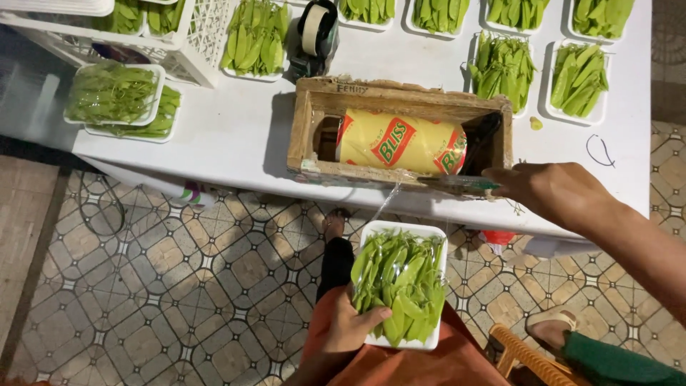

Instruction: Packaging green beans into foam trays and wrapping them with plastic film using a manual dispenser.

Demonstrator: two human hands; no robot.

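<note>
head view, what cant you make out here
- Right hand: fingertips hidden behind the edge of the wooden box.
- Film roll: its ends are sunk behind the box walls.
- Left hand: palm hidden under the tray of pea pods.
- Top trays: cut by the frame edge.

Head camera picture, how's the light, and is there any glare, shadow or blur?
Head view: bright, even light on the white table; the wooden box casts a soft shadow to its left; faint sheen on the clear film over the tray of pea pods; left hand and right hand sharp; floor dimmer.
</note>
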